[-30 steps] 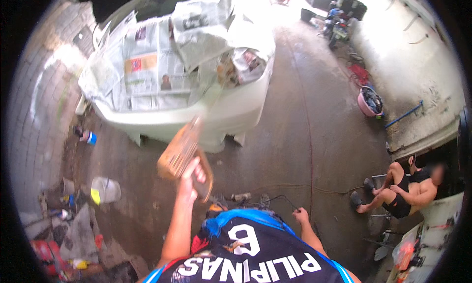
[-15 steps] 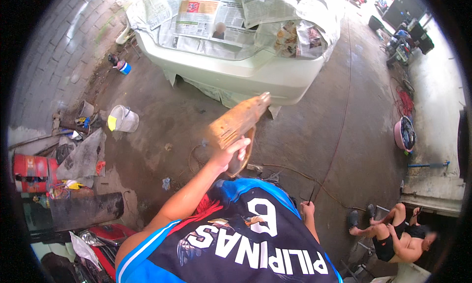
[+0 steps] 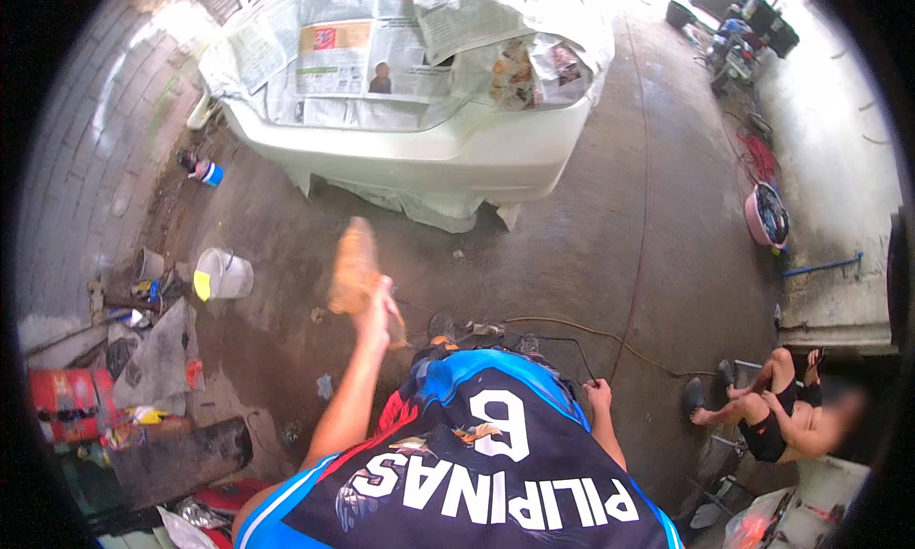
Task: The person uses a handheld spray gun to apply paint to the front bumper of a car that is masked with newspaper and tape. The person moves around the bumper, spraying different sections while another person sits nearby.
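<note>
- Grey concrete floor (image 3: 534, 254) filled the middle of the frame, with a block wall (image 3: 86, 158) curving down the left edge.
- At the lower left, a red container (image 3: 69, 404) lay near a crumpled grey sheet (image 3: 157, 358) and other clutter.
- Right of these, a white bucket (image 3: 232, 276) with a yellow patch stood on the floor; a small blue-and-white can (image 3: 211, 174) was above it in the frame.
- Left of centre, a gun-shaped tool (image 3: 355, 271), orange-brown and blurred, pointed toward the top of the frame, its tip apart from the car.
- The left hand (image 3: 383, 306) was wrapped around the tool's handle; blur hid the separate fingers.
- Across the upper middle, a white car bumper (image 3: 391, 155) curved below overlapping newspaper sheets (image 3: 381, 49).
- At the lower centre was the wearer's black and blue jersey (image 3: 438, 454).
- Right of it, the right hand (image 3: 598, 394) was curled closed on a thin black cord (image 3: 579, 351), near a tan hose (image 3: 610, 335) on the floor.
- At the lower right, another person (image 3: 777, 411) sat in dark shorts.
- Above that person, a pink basin (image 3: 756, 219) held dark contents beside the pale wall (image 3: 843, 168).
</note>
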Demonstrator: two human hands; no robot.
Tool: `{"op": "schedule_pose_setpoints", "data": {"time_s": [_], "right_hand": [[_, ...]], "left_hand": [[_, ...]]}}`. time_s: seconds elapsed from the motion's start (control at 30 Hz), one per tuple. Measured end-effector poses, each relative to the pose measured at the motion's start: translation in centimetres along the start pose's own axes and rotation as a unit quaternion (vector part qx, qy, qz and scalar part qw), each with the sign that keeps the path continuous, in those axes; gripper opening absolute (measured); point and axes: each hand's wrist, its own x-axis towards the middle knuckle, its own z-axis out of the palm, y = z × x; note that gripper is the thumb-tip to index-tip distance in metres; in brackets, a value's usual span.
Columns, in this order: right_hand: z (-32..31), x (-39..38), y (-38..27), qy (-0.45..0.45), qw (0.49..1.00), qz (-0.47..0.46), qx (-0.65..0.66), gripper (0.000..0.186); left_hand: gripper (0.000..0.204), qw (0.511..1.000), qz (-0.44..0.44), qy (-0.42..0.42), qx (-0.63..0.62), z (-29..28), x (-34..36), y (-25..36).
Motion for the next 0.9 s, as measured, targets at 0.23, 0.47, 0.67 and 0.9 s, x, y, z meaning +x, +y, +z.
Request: {"op": "schedule_pose_setpoints", "data": {"time_s": [0.23,0.47,0.67,0.9], "right_hand": [[-0.3,0.1,0.8,0.013,0.999,0.034,-0.002,0.034],[-1.6,-1.4,4.2,0.020,0.998,0.038,0.045,0.035],[-1.5,-0.7,6.1,-0.022,0.996,0.049,-0.076,0.029],[-2.7,2.5,0.6,-0.059,0.986,-0.044,-0.150,0.039]], "left_hand": [[0.044,0.868,0.157,-0.383,0.275,11.0,-5.4,-7.3],[0.026,0.933,-0.033,-0.269,0.235,6.1,-2.7,-9.0],[0.022,0.995,-0.052,0.084,-0.029,0.6,-0.6,-3.8],[0.023,0.995,-0.081,-0.061,0.002,-3.3,-7.8,-3.0]]}}
